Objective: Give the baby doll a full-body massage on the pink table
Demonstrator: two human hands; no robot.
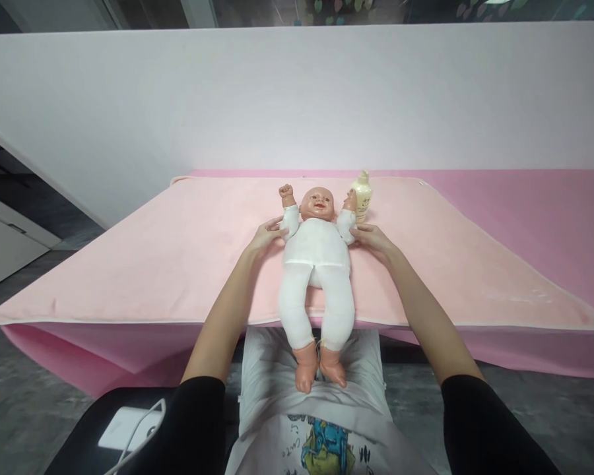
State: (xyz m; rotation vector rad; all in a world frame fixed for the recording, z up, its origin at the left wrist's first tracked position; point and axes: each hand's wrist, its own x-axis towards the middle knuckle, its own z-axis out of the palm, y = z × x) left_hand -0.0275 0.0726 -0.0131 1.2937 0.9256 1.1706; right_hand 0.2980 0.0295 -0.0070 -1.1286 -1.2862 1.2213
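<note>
Left grip (269,235) and right grip (374,239) hold the doll (317,245) by its sleeved elbows, frame centre, on the pink mat (202,251); looks like arm positioning, next move calling for gentle, even pressure.

Doll (317,244) and bottle (363,198) on pink blanket (202,257)

Pale yellow pump bottle (363,198): label print too small to read; left side partly hidden by raised hand (350,200) of baby doll (317,241). Doll's back out of sight against peach mat (212,257). Left hand (269,233), right hand (373,239): some fingertips lost behind doll's 2 sleeves (290,220). White cable (122,462): cut off at near edge. Shirt print (327,445): likewise cropped. Heart-shaped hangings (338,5), far: blurred.
</note>
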